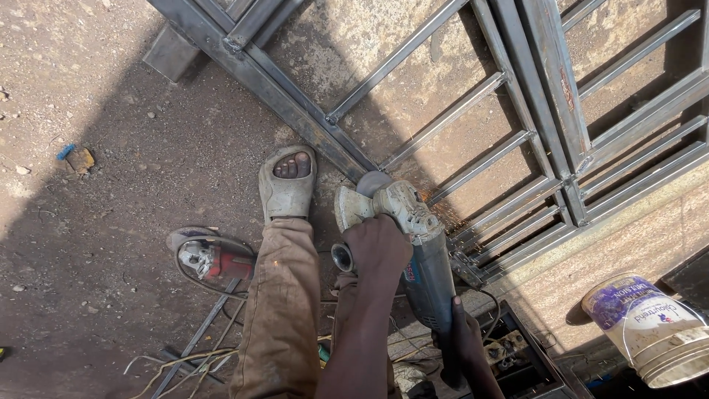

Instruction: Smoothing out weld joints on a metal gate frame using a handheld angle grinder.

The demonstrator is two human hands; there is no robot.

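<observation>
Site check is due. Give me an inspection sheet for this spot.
Surface: bare dirt ground, half in shade.
Job's things: grinder with its disc at a joint of the steel frame; sparks beside the disc.
Clutter: second, red grinder on the ground, metal rods by it, bucket at right, dark box near the right hand.
Grips: left hand on the side handle, right hand on the grinder body.
Cables: cord looped around the red grinder.
Surroundings: open-toed sandal close to the disc; small litter at left.
</observation>
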